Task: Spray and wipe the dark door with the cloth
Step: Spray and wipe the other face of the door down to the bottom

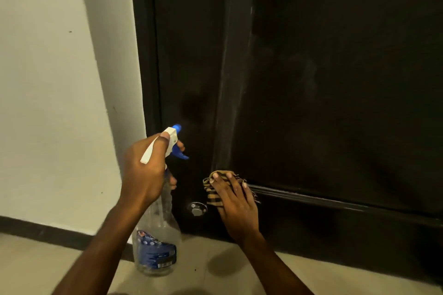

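A white wall [48, 79] stands left of the dark door [335, 79], with a dark baseboard [36, 227] along its foot and a pale tiled floor [215, 270] running under the door's bottom edge.

In front of the door's left edge, the left hand [143, 170] grips the neck of a clear spray bottle [155, 246]. Its fingers are curled round the neck, the thumb lies up the white spray head, and one finger sits on the blue trigger [179, 153]. The blue nozzle [177, 128] points at the door's left stile, close to the surface. The bottle hangs upright before the lower left corner of the door, with a blue label on its lower body.

Low on the door's left stile sits a round metal fitting [197, 208]; its kind cannot be told.

Just right of that fitting, the right hand [237, 208] presses a tan and black striped cloth [215, 189] flat against the door. The fingers are spread and fairly straight over the fabric, whose bunched, frayed edges show around the fingertips. The cloth lies at the lower left corner of the door's sunken panel, touching the raised moulding [311, 199] that runs rightward across the door. Faint pale smears show on the panel above.
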